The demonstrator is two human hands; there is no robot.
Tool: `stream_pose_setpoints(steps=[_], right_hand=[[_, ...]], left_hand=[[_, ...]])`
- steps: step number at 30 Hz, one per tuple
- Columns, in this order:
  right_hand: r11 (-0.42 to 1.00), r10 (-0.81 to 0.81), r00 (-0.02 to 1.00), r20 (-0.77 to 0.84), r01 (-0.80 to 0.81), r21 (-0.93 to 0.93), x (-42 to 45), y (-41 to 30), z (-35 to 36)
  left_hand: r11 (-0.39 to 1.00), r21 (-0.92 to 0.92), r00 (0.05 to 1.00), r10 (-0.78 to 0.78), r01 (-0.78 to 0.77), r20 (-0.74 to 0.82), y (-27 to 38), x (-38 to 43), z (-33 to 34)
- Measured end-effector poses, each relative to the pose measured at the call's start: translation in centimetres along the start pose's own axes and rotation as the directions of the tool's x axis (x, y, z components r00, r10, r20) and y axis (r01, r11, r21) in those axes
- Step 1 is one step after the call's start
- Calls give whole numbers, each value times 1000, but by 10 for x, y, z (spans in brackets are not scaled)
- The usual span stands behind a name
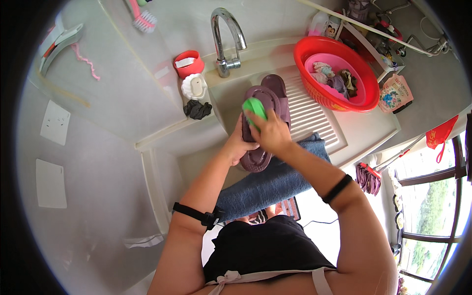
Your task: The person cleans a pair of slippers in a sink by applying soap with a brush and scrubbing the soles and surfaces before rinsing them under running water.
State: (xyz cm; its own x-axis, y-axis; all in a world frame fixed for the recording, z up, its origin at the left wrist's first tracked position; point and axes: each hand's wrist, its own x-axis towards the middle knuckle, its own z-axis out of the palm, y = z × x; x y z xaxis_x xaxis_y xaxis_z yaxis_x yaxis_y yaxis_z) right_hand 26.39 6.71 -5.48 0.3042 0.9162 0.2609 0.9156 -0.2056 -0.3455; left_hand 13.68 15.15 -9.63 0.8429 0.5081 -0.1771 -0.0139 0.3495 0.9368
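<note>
A dark purple slide slipper (254, 161) is held over the laundry sink by my left hand (237, 144), which grips its left side at the middle. My right hand (273, 132) is closed around a green brush (255, 110), pressed against the upper part of that slipper. The brush's underside is hidden. Just behind, a second purple slipper (274, 85) lies on the ribbed washboard (313, 114), partly covered by the first. A folded blue towel (273, 186) drapes over the sink's front edge, below both hands.
A chrome faucet (225, 44) rises behind the sink basin (195, 162). To the right stands a red basin (337, 105) with a pink basin (313, 61) of cloths inside. At left are a red cup (190, 68), a white soap dish (192, 87) and a crumpled black cloth (198, 110).
</note>
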Motion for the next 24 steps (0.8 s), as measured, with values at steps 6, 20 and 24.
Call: stream_pose_setpoints(steps=[6,20,24], right_hand=[[984,174,983,-49,-172,42,41,52,27],[977,-209,972,106,213,-21,17,38,31],[986,111,993,44,-105,-130,58,48,33]], left_hand=[[1000,10,999,-28,28,31,-12,21,0],[984,119,990,-122,131,-75,-43,26,-6],[969,225,990,124,-105,-71,-46,26,-7]])
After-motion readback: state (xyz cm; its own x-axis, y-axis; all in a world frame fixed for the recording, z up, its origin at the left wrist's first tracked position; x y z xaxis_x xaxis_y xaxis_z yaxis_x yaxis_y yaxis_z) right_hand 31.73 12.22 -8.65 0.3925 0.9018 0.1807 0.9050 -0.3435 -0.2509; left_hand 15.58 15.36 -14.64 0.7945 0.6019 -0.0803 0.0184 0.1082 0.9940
